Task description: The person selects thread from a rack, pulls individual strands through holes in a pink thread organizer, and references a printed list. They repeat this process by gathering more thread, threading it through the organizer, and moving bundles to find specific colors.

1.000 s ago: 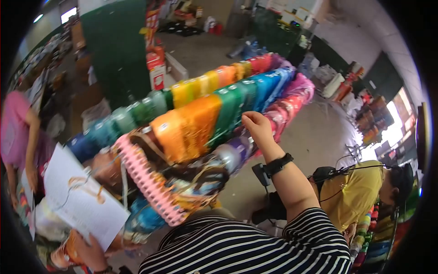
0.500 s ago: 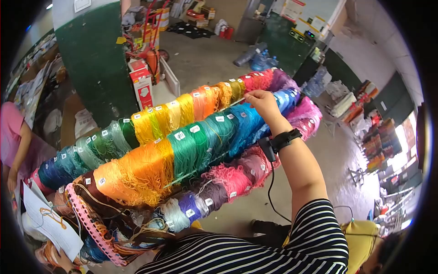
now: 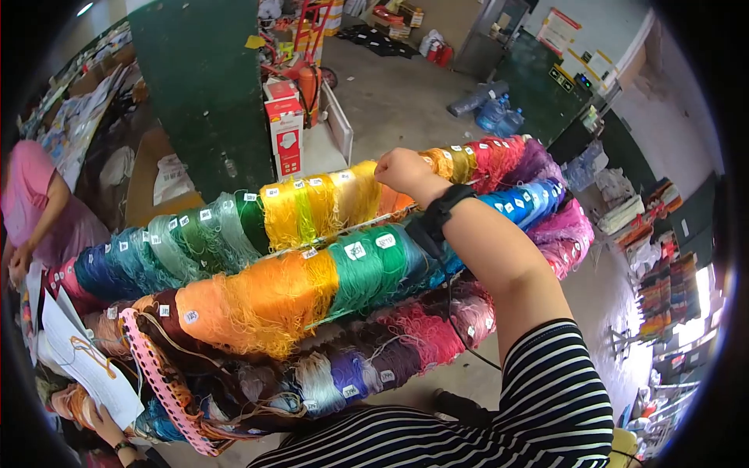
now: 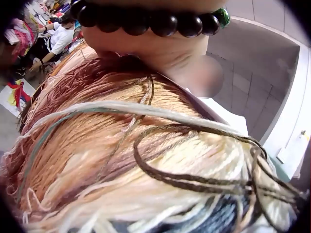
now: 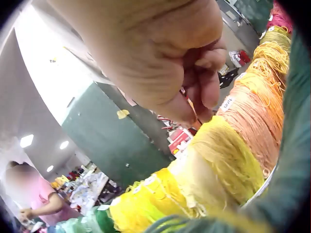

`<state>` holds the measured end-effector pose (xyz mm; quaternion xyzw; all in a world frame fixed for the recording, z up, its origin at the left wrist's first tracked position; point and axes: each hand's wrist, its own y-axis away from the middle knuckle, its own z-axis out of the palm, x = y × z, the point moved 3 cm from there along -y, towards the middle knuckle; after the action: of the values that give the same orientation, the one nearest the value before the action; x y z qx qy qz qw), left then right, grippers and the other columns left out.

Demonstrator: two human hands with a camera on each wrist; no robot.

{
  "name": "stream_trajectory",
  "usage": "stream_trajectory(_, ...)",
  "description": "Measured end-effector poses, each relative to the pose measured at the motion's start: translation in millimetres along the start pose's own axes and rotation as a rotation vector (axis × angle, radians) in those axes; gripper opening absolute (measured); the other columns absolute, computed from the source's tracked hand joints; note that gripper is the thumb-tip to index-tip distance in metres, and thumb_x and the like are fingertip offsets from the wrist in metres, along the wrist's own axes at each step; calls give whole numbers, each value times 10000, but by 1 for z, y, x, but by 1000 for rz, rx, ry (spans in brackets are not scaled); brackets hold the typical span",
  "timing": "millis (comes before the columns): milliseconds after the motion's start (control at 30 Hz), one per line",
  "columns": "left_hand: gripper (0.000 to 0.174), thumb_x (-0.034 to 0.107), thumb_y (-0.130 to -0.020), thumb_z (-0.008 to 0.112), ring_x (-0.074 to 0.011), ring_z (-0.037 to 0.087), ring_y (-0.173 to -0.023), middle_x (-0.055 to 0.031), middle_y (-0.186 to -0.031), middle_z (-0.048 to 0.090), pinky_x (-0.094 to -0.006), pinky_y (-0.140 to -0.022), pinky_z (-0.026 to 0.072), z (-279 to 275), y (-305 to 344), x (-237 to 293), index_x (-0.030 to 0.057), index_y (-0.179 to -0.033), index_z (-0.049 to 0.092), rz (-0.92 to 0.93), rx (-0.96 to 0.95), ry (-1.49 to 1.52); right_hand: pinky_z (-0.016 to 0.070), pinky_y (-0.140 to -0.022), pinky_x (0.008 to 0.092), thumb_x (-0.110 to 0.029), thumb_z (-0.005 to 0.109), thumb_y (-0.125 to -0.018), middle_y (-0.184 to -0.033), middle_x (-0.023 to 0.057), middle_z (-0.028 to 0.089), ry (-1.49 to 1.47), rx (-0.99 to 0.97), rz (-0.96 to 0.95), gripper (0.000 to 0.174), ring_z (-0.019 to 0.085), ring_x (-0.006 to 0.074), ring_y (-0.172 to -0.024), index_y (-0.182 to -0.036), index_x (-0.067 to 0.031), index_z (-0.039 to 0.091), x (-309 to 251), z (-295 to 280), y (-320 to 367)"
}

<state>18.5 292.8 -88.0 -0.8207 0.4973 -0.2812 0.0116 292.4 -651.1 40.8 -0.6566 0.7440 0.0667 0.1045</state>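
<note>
My right hand [image 3: 404,171] is over the back row of thread, its fingers curled. In the right wrist view the fingertips of my right hand [image 5: 165,68] come close to the top of a yellow skein [image 5: 228,145]; nothing held shows, and I cannot tell whether they touch it. My left hand [image 3: 107,427] grips the lower edge of a written white sheet [image 3: 90,370], with brown cord lying on the sheet. Below my left hand [image 4: 160,60] spread peach and cream threads [image 4: 97,131], crossed by a brown cord [image 4: 170,182]; its fingers are mostly hidden there.
Labelled skeins hang in rows, with orange [image 3: 242,304] and green [image 3: 363,265] ones in the middle. A pink perforated strip [image 3: 160,382] lies at the near left. Beyond are a person in pink [image 3: 51,210], a green pillar [image 3: 203,101], red-and-white boxes [image 3: 285,129] and water bottles [image 3: 495,117].
The head view has swung and steadied. My right hand has moved from the middle row across to the yellow and orange skeins at the back. My left hand stays at the sheet.
</note>
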Motion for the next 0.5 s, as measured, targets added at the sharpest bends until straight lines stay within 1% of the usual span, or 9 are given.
stream_trajectory(67,420,157,-953,529,-267,489,-1281,-151,-1368,543,-343,-1081,348,0,-1,-12,-18,-1335,520,0,7,36,538,-762,362,-252,707,-737,-842,109,716,19,-49,-77,210,687,260,-801,-868,-96,758,8,18,-20)
stream_trajectory(100,414,153,-954,528,-259,494,-1276,-148,-1365,547,-339,-1078,351,-2,1,-3,-15,-1333,525,-13,11,19,539,-768,365,-260,712,-730,-846,105,718,29,-74,-117,216,687,263,-805,-867,-100,760,10,24,-28)
stream_trajectory(200,411,150,-955,527,-252,500,-1268,-144,-1363,548,-338,-1075,355,-3,4,-6,-13,-1333,526,-29,16,51,536,-775,360,-269,726,-717,-860,91,724,32,-194,-43,228,687,260,-812,-881,-114,764,8,26,-40)
stream_trajectory(300,404,150,-963,525,-248,506,-1257,-141,-1358,552,-336,-1073,355,-4,8,3,-14,-1332,528,-66,21,89,533,-772,351,-268,735,-711,-863,86,725,83,-209,-68,232,687,254,-815,-884,-116,761,2,27,-45)
stream_trajectory(400,391,150,-971,519,-237,503,-1257,-126,-1351,556,-331,-1077,351,-4,9,-2,-21,-1323,534,-82,22,125,529,-791,383,-225,721,-690,-863,140,711,31,-211,-58,208,676,308,-847,-849,-98,758,-5,24,-44)
stream_trajectory(500,390,159,-976,514,-240,504,-1255,-127,-1347,559,-332,-1073,358,-2,8,-9,-18,-1323,535,-76,25,139,529,-754,367,-250,729,-712,-857,96,718,96,-223,-60,205,682,256,-821,-855,-104,746,-4,29,-49)
